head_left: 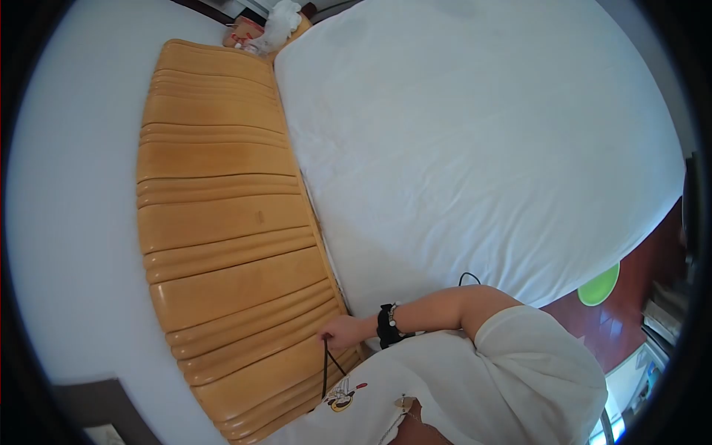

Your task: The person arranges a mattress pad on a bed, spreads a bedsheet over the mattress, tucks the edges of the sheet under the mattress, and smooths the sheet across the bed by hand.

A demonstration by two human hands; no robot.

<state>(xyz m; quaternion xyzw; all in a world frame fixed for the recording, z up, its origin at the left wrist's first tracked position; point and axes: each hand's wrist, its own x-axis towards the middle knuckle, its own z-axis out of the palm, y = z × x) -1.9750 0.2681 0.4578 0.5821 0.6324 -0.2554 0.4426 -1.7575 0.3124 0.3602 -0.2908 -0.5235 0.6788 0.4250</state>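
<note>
My right hand (341,331) reaches across in front of my body, over the edge of the wooden headboard (222,219). Its fingers are closed on a thin black cord (325,371), which hangs in a loop towards my shirt. What the cord joins to is hidden. A black band (384,326) and a bracelet sit on that wrist. Beside my forearm lies the mattress (475,148) with a white sheet. Another short dark loop (469,277) shows at the mattress edge behind my arm. My left hand is out of sight.
A green basin (599,285) stands on the reddish floor (615,334) at the right. A white plastic bag (280,26) and a reddish package (243,32) lie past the headboard's far end. A pale wall (81,193) runs along the left.
</note>
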